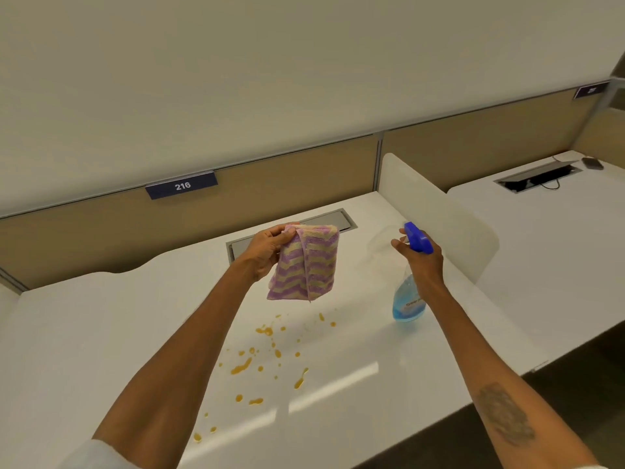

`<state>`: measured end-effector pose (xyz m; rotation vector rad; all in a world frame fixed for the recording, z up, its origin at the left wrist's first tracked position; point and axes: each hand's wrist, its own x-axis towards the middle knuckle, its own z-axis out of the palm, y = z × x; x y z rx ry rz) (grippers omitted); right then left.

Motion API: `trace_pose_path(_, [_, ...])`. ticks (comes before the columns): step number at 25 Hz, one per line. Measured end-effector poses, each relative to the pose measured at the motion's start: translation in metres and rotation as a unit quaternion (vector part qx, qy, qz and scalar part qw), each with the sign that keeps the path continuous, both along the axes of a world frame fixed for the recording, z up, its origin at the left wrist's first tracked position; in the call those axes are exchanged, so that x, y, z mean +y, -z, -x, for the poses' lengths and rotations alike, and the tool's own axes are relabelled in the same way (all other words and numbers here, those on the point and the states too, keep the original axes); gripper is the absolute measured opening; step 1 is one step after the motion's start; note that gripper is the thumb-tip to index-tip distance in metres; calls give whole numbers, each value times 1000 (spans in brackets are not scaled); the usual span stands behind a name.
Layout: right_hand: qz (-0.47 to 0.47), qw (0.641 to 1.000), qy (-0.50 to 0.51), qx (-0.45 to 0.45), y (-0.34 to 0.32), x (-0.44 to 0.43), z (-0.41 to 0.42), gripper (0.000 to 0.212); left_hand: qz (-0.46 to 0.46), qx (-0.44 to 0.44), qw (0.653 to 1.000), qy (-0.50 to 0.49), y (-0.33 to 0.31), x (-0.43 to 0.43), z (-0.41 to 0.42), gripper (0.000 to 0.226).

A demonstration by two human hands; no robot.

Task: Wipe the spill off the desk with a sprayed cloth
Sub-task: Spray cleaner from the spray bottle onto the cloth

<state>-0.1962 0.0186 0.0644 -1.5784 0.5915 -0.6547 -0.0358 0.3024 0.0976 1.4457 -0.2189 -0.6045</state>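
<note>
A folded cloth with purple and cream zigzag stripes hangs in the air over the white desk, pinched at its top corner by my left hand. My right hand grips the neck of a spray bottle with blue liquid and a blue trigger head, held above the desk with the nozzle facing left toward the cloth. Below the cloth, an orange spill lies as scattered drops and streaks across the desk's middle and front.
A grey cable hatch sits in the desk behind my hands. A white divider panel stands to the right, with a neighbouring desk beyond it. A tan partition bearing a sign "216" bounds the back.
</note>
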Motion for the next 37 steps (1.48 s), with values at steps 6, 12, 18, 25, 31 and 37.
trace_pose_path(6, [19,999,18,29,15,-72,12,43,-12,6,999,33,22,-41,5,33])
trace_pose_path(12, [8,999,29,41,23,-117,13,46,-9,17,999,42,36,-67,4,29])
trace_pose_path(18, [-28,998,60,24,31,-131,4,48,-4,24,999,48,47,-75,-1,24])
trace_pose_path(25, [-40,994,101,30,34,-126,2,65,8,27,999,44,45,-64,-3,23])
trace_pose_path(31, [-32,990,134,24,49,-94,19,94,20,21,999,46,33,-43,2,23])
trace_pose_path(37, [-76,982,170,28,63,-46,33,105,30,9,998,52,19,-11,11,28])
